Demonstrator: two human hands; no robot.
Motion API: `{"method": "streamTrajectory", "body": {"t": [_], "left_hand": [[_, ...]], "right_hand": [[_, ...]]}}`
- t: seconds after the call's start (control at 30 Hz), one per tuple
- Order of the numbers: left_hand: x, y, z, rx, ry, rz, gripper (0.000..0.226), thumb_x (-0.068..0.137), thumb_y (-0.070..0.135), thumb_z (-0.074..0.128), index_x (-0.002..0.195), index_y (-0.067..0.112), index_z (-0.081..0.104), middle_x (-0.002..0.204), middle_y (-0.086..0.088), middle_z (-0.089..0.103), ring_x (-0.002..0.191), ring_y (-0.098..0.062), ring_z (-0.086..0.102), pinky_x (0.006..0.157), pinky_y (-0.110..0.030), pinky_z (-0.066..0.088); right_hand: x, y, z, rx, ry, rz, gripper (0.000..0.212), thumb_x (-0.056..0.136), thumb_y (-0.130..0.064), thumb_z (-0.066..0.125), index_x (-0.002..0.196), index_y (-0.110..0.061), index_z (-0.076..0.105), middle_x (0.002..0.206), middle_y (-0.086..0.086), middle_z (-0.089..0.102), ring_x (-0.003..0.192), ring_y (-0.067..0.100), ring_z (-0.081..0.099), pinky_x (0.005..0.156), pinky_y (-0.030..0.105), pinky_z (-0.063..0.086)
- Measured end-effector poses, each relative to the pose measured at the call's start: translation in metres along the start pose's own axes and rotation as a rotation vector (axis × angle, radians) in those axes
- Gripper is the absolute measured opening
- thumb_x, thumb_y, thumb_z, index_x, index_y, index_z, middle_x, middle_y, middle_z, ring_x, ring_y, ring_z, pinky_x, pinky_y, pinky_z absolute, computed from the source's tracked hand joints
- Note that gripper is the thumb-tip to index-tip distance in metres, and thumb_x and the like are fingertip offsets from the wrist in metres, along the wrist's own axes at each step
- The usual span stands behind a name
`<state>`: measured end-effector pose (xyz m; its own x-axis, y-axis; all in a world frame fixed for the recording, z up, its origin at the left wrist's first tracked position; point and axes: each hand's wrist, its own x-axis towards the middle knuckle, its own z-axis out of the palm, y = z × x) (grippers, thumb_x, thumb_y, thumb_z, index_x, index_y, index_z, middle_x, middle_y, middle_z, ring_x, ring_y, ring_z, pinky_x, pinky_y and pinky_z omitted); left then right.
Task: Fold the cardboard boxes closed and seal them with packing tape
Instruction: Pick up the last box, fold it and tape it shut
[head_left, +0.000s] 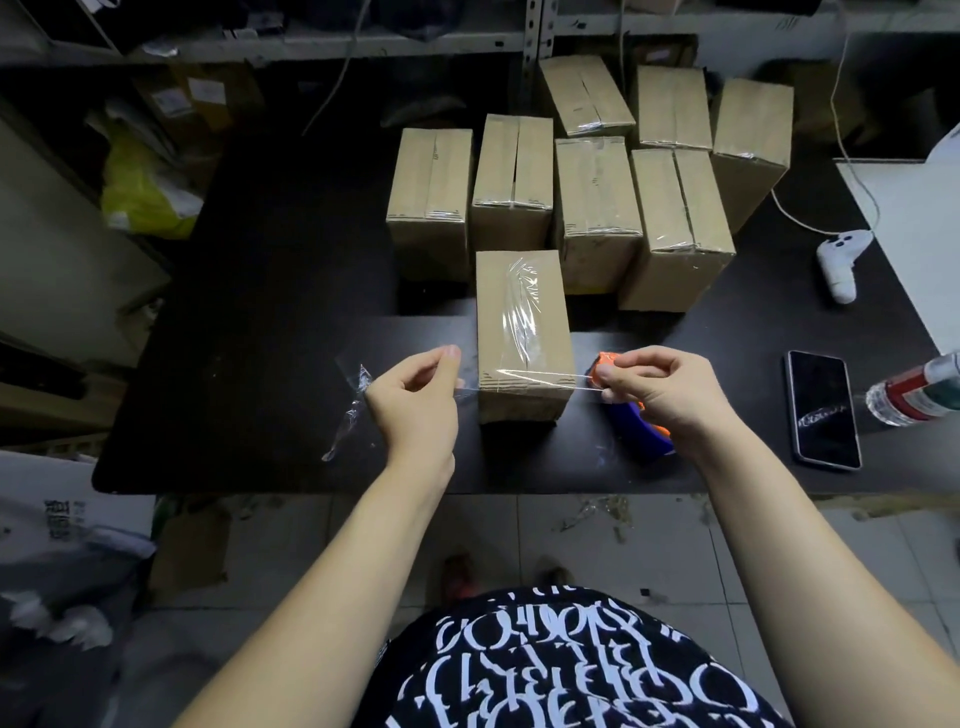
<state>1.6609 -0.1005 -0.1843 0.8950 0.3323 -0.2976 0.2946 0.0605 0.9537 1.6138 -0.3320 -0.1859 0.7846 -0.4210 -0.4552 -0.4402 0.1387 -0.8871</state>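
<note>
A strip of clear packing tape (540, 378) was pinched taut by the left hand (415, 400) and right hand (660, 389) across the cardboard box (522, 322) between them — it would best be kept level, then pressed flat.

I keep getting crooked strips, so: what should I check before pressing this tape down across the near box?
1. tape strip taut between both hands: ok.
2. left hand pinches one end: ok.
3. right hand pinches the other end: ok.
4. strip spans the near box full width: ok.
5. strip cut free of the dispenser: cannot tell.
6. tape tail uncrumpled: not ok.
</note>
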Motion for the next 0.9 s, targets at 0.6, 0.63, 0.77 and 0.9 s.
{"method": "streamTrajectory", "body": {"t": [0.6,0.63,0.77,0.9], "left_hand": [[0.028,-0.042,0.006,-0.072,-0.028,-0.3,0.006,0.086,0.01,0.084,0.088,0.006,0.08,0.076,0.0,0.077,0.063,-0.01,0.066,0.052,-0.022,0.043],[0.03,-0.045,0.007,-0.086,-0.034,-0.331,0.007,0.085,0.01,0.085,0.088,0.006,0.08,0.083,-0.002,0.078,0.062,-0.01,0.067,0.05,-0.022,0.042],[0.033,-0.053,0.013,-0.149,-0.092,-0.466,0.008,0.086,0.011,0.084,0.09,0.006,0.079,0.078,-0.003,0.075,0.058,-0.008,0.063,0.047,-0.021,0.041],[0.029,-0.055,0.014,-0.083,-0.115,-0.445,0.008,0.089,0.016,0.083,0.086,0.009,0.08,0.069,-0.002,0.068,0.056,-0.012,0.054,0.051,-0.025,0.044]], "right_hand": [[0.022,0.015,0.005,-0.115,0.023,0.107,0.036,0.073,-0.015,0.094,0.1,-0.013,0.07,0.088,0.017,0.079,0.064,0.015,0.073,0.047,0.019,0.04],[0.022,0.017,0.006,-0.125,0.018,0.119,0.036,0.074,-0.018,0.093,0.1,-0.016,0.07,0.087,0.014,0.079,0.064,0.013,0.073,0.05,0.023,0.039],[0.02,0.025,0.013,-0.083,-0.039,0.157,0.032,0.081,-0.025,0.089,0.103,-0.018,0.067,0.087,0.008,0.08,0.07,0.006,0.075,0.059,0.027,0.038],[0.017,0.04,0.019,-0.039,-0.068,0.147,0.035,0.087,-0.029,0.083,0.117,-0.017,0.068,0.096,0.005,0.08,0.089,0.015,0.078,0.065,0.031,0.048]]}}
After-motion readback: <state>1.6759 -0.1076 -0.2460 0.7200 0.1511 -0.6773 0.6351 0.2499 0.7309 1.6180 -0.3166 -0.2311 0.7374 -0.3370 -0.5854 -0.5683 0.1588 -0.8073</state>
